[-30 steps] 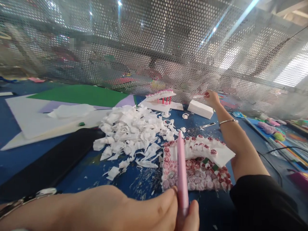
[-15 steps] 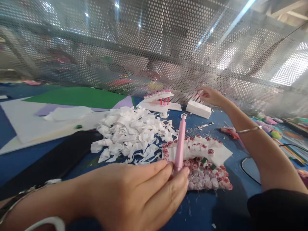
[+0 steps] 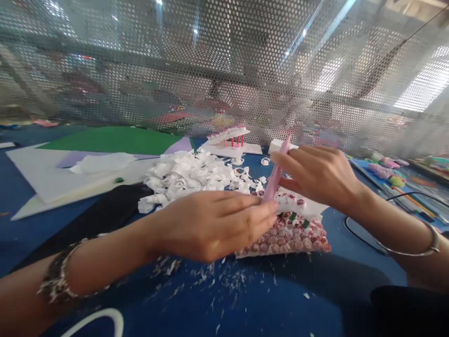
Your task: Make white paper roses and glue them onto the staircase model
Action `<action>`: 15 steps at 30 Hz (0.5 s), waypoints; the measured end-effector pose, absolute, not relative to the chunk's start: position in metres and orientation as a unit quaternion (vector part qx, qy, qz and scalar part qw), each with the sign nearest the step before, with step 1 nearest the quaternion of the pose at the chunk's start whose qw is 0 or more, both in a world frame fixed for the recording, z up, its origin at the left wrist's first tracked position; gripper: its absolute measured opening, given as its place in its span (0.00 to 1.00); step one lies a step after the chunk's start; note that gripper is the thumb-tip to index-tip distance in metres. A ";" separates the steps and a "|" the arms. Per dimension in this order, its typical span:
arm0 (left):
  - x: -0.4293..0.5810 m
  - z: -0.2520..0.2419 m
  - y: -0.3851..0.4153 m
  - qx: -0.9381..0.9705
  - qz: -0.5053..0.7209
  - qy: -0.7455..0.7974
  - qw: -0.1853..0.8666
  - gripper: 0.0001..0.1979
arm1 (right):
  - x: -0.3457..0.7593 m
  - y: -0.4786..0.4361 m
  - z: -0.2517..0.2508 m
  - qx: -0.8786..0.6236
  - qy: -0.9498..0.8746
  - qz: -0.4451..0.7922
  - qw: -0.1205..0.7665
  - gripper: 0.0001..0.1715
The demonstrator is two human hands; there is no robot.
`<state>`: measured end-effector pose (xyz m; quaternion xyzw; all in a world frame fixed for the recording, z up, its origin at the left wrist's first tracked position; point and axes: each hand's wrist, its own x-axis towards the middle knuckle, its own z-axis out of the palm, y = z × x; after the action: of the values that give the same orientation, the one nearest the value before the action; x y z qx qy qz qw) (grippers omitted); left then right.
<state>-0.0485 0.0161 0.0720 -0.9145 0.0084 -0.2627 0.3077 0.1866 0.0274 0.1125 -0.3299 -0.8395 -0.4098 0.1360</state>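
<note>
A pink pen-like tube (image 3: 273, 181) stands tilted between my hands, its narrow tip up. My left hand (image 3: 215, 224) grips its lower end between the fingers. Around the upper part, the fingers of my right hand (image 3: 314, 173) are closed on the tube. Beneath and just beyond my hands lies a craft panel covered with pink and red rolled pieces (image 3: 291, 238), with a white curved strip along its top, partly hidden by my hands. A heap of torn white paper (image 3: 196, 171) lies to the left of it.
Behind stand a small white model with red posts (image 3: 233, 140) and a white box (image 3: 277, 146), against a perforated metal screen (image 3: 210, 70). Green sheet (image 3: 112, 139) and white boards lie at left, beside a black object (image 3: 105, 210). Coloured pens (image 3: 410, 199) and a cable are at right.
My right hand has come down from beside the white box and taken hold of the pink tube. The tube tilts further right, and my left hand appears higher and farther forward.
</note>
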 end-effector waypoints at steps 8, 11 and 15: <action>-0.050 0.057 0.052 -0.955 -0.203 -0.191 0.099 0.18 | 0.260 0.024 0.108 -0.499 -0.795 -0.314 0.144 0.16; -0.030 0.051 0.043 -0.926 -0.193 -0.261 -0.191 0.19 | 0.263 0.010 0.092 -0.536 -0.749 -0.342 0.187 0.13; 0.010 0.050 0.005 -0.834 -0.194 -0.195 -0.479 0.22 | 0.229 -0.014 0.072 -0.408 -0.736 -0.475 0.257 0.09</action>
<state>0.0096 0.0049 0.0498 -0.8338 -0.1953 -0.1937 -0.4786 0.2285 -0.0139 0.0722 -0.4079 -0.7359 -0.4755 0.2569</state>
